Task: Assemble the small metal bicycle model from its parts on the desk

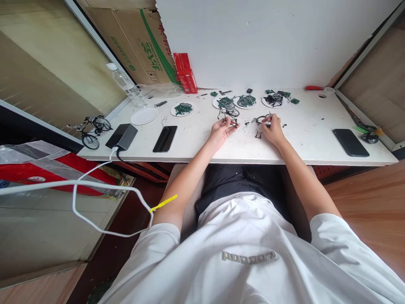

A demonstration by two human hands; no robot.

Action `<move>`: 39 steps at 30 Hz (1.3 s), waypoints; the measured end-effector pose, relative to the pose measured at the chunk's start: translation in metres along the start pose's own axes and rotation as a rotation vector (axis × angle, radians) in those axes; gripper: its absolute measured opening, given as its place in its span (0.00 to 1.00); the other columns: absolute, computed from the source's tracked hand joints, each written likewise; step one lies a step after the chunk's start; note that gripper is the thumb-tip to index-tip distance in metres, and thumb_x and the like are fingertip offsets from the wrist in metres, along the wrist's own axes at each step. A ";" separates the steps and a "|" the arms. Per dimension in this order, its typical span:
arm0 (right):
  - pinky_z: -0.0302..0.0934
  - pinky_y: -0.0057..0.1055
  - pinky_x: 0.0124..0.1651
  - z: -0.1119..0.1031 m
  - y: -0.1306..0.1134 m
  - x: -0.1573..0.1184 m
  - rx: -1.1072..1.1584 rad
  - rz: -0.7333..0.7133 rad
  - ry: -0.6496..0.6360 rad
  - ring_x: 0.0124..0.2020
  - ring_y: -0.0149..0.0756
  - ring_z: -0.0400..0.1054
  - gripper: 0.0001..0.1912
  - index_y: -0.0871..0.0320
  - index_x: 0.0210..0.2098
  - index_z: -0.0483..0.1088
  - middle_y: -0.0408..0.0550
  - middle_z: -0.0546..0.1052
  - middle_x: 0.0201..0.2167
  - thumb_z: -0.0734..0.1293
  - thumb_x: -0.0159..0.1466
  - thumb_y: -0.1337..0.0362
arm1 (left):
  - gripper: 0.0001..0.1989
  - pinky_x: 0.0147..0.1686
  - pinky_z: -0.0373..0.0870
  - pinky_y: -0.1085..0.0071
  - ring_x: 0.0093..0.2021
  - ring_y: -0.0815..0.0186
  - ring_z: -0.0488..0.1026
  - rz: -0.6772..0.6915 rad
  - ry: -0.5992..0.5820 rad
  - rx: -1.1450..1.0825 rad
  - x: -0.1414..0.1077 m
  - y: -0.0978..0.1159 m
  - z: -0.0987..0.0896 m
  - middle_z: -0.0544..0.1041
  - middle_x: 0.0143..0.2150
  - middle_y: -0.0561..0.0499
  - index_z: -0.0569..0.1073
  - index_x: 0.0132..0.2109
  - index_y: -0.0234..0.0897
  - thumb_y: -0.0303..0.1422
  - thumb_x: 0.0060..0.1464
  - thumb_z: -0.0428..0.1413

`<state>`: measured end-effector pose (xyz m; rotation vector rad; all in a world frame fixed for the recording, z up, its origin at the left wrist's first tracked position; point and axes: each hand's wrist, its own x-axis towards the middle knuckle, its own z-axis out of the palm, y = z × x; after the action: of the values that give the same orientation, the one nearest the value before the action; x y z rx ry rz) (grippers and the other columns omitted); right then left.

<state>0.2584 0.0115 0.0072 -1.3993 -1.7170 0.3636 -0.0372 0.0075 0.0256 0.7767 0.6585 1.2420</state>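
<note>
My left hand point(222, 131) is closed around a small black model bicycle frame point(228, 119), held just above the white table. A spoked wheel point(233, 112) shows at its far side; I cannot tell if it is fixed to the frame. My right hand point(272, 130) has its fingers pinched together over the table, and whatever they hold is too small to name. Close to those fingertips lies a dark model wheel point(261, 120). Between and below the hands are a small black bracket-like part point(258, 134) and tiny dark bits point(247, 123).
Behind the hands stand white plates of green and black parts point(182, 109), point(246, 101), point(274, 99). A finished-looking model bicycle point(91, 128), a grey box-shaped adapter point(122, 136) and a phone point(165, 139) are left. Another phone point(351, 142) and pliers point(363, 126) lie right.
</note>
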 end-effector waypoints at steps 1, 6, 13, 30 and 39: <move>0.59 0.69 0.69 0.000 -0.002 -0.001 0.016 -0.026 -0.015 0.62 0.61 0.63 0.19 0.48 0.45 0.55 0.59 0.80 0.56 0.70 0.66 0.55 | 0.12 0.63 0.82 0.62 0.56 0.56 0.88 0.012 0.014 0.016 0.001 -0.001 0.000 0.86 0.46 0.48 0.77 0.46 0.37 0.32 0.63 0.72; 0.64 0.64 0.67 -0.002 -0.012 -0.005 0.129 -0.087 -0.165 0.64 0.58 0.68 0.21 0.47 0.45 0.52 0.59 0.80 0.63 0.71 0.67 0.55 | 0.16 0.59 0.83 0.65 0.51 0.60 0.89 0.057 0.028 0.050 0.003 -0.005 -0.002 0.85 0.45 0.50 0.76 0.48 0.38 0.33 0.61 0.74; 0.68 0.61 0.62 -0.002 -0.009 -0.004 0.099 -0.019 -0.235 0.63 0.58 0.72 0.20 0.47 0.44 0.55 0.61 0.80 0.63 0.71 0.65 0.54 | 0.19 0.47 0.80 0.74 0.47 0.62 0.89 0.087 0.008 0.071 0.003 -0.006 -0.003 0.85 0.45 0.51 0.75 0.48 0.39 0.36 0.59 0.75; 0.71 0.59 0.57 -0.002 -0.018 -0.007 0.102 -0.038 -0.220 0.56 0.57 0.76 0.22 0.46 0.40 0.51 0.60 0.83 0.56 0.70 0.68 0.49 | 0.22 0.48 0.78 0.73 0.48 0.63 0.88 0.084 0.017 0.086 0.000 -0.006 -0.003 0.85 0.44 0.51 0.76 0.50 0.39 0.32 0.54 0.77; 0.65 0.60 0.63 -0.001 -0.017 -0.003 -0.009 -0.073 -0.055 0.56 0.56 0.68 0.19 0.47 0.39 0.53 0.55 0.80 0.46 0.64 0.75 0.44 | 0.21 0.49 0.78 0.72 0.49 0.63 0.88 0.051 0.025 0.102 -0.003 -0.004 0.002 0.86 0.45 0.51 0.77 0.51 0.41 0.30 0.56 0.76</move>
<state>0.2479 0.0034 0.0180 -1.3398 -1.8114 0.3571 -0.0342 0.0034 0.0236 0.8678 0.7303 1.2736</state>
